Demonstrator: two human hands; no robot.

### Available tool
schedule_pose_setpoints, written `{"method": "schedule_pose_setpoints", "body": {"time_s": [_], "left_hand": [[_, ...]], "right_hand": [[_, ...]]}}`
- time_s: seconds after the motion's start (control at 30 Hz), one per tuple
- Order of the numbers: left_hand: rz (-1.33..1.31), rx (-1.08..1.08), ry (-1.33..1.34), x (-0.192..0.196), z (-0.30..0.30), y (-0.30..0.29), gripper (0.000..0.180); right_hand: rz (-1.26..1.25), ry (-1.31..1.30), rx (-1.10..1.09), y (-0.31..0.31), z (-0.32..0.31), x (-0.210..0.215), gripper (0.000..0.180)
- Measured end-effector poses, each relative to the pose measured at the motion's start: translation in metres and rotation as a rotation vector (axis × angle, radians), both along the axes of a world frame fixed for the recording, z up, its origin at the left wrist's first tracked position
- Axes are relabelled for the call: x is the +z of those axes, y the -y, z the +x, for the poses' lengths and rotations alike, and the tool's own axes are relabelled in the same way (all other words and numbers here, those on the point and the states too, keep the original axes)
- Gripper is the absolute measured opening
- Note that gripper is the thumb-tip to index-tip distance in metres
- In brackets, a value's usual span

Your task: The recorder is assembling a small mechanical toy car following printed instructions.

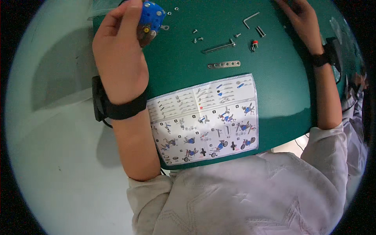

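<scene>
My left hand (121, 51) is closed on a blue model-kit assembly (152, 15) at the top left. This piece has silver screw heads, a yellow part and a small metal tab sticking out at its side. At the top right, my right hand (299, 19) reaches over the table with its fingers apart; their tips pass out of the picture, and nothing shows in them. Closest to it lie a pair of long screws (261, 31) and an L-shaped hex key (250, 19). A small red-topped metal part (255, 45) is just below the screws.
A printed instruction sheet (203, 121) with step drawings lies near the front edge of the green table (282, 90). Beyond it are a perforated metal strip (223, 64), a long rod-like tool (218, 47), several small screws (195, 40) and nuts (176, 8). Clear plastic (335, 31) lies at the right edge.
</scene>
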State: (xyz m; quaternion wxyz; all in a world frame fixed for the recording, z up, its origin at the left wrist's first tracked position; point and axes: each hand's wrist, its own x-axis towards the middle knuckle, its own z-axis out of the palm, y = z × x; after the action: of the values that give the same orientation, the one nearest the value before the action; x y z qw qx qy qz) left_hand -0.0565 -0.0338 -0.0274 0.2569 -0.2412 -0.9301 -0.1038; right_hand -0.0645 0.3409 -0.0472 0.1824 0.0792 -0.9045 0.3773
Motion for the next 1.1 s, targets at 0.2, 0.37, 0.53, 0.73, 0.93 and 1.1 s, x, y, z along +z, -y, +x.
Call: {"method": "schedule_pose_setpoints", "body": {"time_s": [0.2, 0.37, 0.53, 0.73, 0.93, 1.1], "left_hand": [[0.974, -0.031, 0.581, -0.018, 0.000, -0.013, 0.021], [0.882, 0.038, 0.583, -0.022, 0.000, -0.011, 0.016], [0.907, 0.127, 0.659, -0.021, 0.001, -0.006, 0.016], [1.100, 0.041, 0.539, -0.022, -0.003, -0.006, 0.019], [1.141, 0.120, 0.370, -0.014, 0.002, -0.007, 0.022], [1.055, 0.288, 0.329, -0.009, 0.002, -0.014, 0.031]], "right_hand": [[0.045, 0.150, -0.045, -0.001, -0.002, -0.002, 0.018], [0.150, 0.135, 0.124, -0.038, -0.007, -0.030, 0.025], [0.081, 0.108, 0.066, -0.030, -0.007, -0.033, 0.025], [-0.012, 0.169, 0.065, -0.030, -0.007, -0.028, 0.023], [-0.055, 0.156, 0.059, -0.027, -0.003, -0.024, 0.022], [-0.065, 0.096, 0.040, -0.031, -0.002, -0.025, 0.024]]}}
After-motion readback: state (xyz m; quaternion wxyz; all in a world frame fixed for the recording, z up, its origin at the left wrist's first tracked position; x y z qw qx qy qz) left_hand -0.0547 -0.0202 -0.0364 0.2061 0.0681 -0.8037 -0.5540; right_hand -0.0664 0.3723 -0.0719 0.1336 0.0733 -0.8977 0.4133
